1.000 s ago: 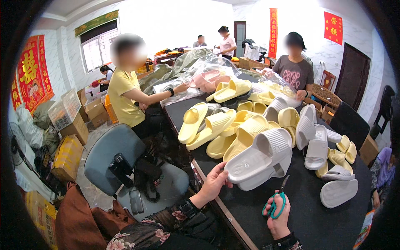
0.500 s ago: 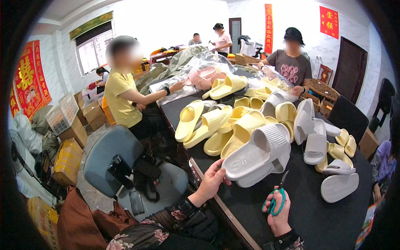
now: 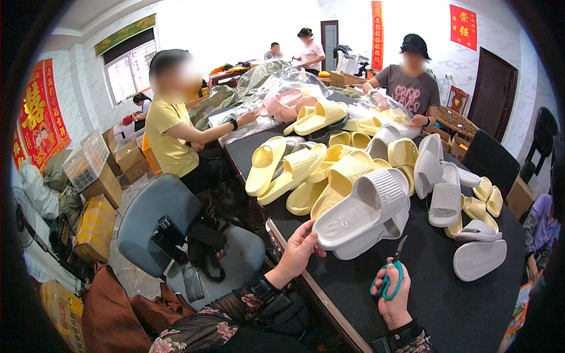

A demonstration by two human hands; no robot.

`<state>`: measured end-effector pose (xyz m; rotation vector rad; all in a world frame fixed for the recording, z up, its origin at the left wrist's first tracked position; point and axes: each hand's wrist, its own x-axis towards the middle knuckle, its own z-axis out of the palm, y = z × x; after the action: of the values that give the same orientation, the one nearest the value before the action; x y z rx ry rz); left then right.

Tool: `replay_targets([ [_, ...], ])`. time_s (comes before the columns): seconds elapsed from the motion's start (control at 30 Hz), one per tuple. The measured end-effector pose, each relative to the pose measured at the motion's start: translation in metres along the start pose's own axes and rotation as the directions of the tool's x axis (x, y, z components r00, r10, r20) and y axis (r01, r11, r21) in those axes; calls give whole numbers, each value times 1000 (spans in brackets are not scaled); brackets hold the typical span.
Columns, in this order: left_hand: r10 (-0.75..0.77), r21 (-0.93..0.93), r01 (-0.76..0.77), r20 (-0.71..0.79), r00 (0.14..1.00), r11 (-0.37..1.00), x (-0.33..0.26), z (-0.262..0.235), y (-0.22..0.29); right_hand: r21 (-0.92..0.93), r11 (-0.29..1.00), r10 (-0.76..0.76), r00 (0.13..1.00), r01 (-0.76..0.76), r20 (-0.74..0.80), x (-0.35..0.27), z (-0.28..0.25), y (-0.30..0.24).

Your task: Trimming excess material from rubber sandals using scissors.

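Observation:
My left hand point(image 3: 299, 253) pinches the heel end of a grey slide sandal point(image 3: 353, 215), thumb on top. Beneath it shows a second grey sole, so it seems to be a pair; whether my fingers grip both I cannot tell. My right hand point(image 3: 393, 294) is closed round the teal handles of a pair of scissors point(image 3: 389, 281), whose dark blades point up and away, just right of the grey pair. Behind them lies a heap of yellow slide sandals point(image 3: 303, 170). More grey slides point(image 3: 445, 197) stand to the right, and one lies sole up point(image 3: 479, 260).
The black table point(image 3: 432, 306) has a light edge strip point(image 3: 318, 288). Left of it is a grey-blue chair point(image 3: 156, 226) with black gear on it. Two co-workers point(image 3: 170, 135) point(image 3: 409, 85) handle sandals and clear plastic bags across the table. Boxes point(image 3: 97, 226) stand far left.
The view has shifted very slightly. Both hands keep their holds on the grey sandal and the scissors, with almost no movement.

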<state>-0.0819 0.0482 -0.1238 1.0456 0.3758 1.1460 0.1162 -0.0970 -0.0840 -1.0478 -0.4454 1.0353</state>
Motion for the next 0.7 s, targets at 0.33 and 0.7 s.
replay_targets([
  [0.33,0,9,0,-5,1000,1000,-1,-2,-1,-5,1000,2,1000,-2,-1,1,-1,1],
  [0.7,3,11,-3,-2,1000,1000,-1,-1,0,-1,1000,26,999,-26,-23,-1,1,-1],
])
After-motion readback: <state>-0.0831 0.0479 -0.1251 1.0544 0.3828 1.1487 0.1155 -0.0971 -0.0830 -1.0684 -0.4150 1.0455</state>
